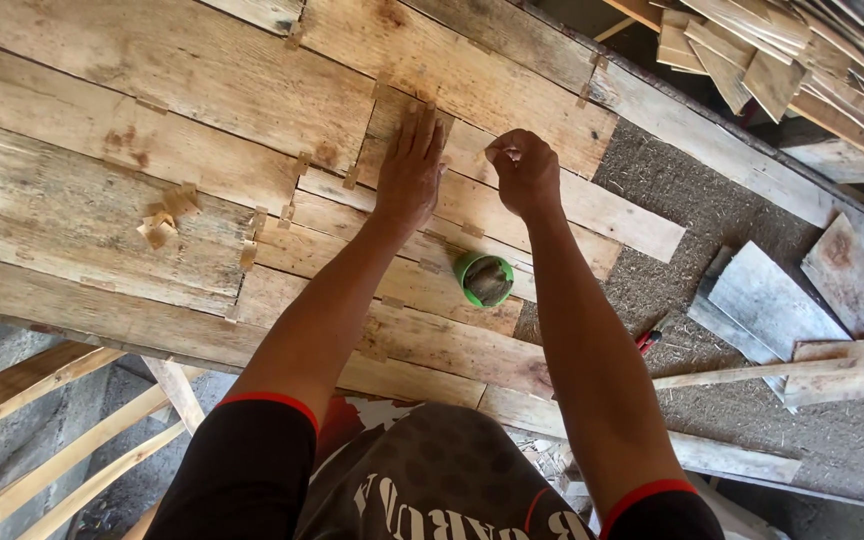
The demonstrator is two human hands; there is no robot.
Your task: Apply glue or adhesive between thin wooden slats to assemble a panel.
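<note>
My left hand lies flat, fingers together, pressing down on a small wooden board that rests on a panel of rough planks. My right hand is closed just to the right of it, fingertips pinched over a plank; what they pinch is too small to tell. A small green round tub with dark contents sits on the planks between my forearms.
A few small wood scraps lie on the planks at left. Loose boards and a long slat lie on the gritty ground at right. A stack of thin wood pieces fills the top right. Bare poles show below left.
</note>
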